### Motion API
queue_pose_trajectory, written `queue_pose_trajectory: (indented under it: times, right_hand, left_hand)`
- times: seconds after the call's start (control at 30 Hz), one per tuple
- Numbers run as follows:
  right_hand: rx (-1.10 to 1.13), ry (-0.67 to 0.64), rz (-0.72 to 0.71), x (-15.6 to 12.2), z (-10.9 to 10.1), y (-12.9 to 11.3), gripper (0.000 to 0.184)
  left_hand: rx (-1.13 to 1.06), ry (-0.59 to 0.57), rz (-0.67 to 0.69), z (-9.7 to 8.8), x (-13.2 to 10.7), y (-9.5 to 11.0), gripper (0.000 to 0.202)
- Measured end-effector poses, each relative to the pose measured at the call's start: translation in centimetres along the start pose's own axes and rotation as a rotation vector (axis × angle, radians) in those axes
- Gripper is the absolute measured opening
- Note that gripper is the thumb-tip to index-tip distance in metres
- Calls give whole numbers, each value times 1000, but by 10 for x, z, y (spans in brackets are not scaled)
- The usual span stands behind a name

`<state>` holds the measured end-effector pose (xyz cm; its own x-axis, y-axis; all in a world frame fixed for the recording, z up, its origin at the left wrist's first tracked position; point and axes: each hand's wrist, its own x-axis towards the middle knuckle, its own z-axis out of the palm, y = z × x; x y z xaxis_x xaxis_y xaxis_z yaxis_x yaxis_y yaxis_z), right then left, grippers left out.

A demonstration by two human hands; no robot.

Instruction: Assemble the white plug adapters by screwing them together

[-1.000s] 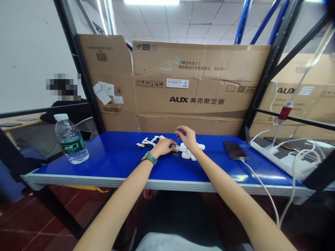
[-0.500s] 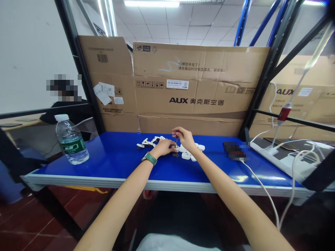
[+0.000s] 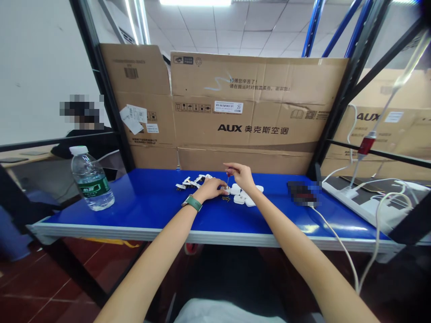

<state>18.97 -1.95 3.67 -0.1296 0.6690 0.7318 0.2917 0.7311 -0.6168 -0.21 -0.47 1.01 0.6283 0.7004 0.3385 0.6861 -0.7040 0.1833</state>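
Note:
My right hand [image 3: 244, 176] is closed around the red handle of a small screwdriver [image 3: 229, 174], its shaft pointing down. Under the tip, my left hand [image 3: 212, 188] pinches a small white plastic piece [image 3: 226, 191] against the table, partly hidden by the fingers. A little heap of brass-coloured screws [image 3: 226, 198] lies just in front of it. Several rounded white plastic covers [image 3: 239, 199] are grouped beside and partly behind my right wrist. Left of my left hand are several white plug parts [image 3: 187, 182] with dark and brass-coloured pieces.
The blue tabletop [image 3: 144, 206] has a water bottle [image 3: 92, 179] at its left. A dark device [image 3: 303, 194] with a white cable lies at the right, near a white power strip [image 3: 350, 194]. A cardboard sheet [image 3: 202, 130] stands behind. Another person [image 3: 84, 134] sits at far left.
My right hand has shifted slightly on the screwdriver, its index finger now stretched more over the handle's top. My left hand stays on the white piece.

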Motion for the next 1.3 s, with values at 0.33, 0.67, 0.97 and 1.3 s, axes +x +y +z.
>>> queue_pose_trajectory:
  times: [0.33,0.67,0.97,1.3]
  right_hand:
    - [-98,23,-19,1,-5,-6,25]
    - [6,7,27,1,-10,6,32]
    - [-37,-10,-16,-3,-7,0,40]
    - [-30,18,-2,-2,-3,-1,21]
  left_hand:
    - [-4,-12,-20,-2,0,3,31]
    - [-2,-25,-17,-2,0,2,32]
    - [-23,-24,-26,-5,-1,5,31]
    - [-11,-21,-30,-3,-1,4,32]
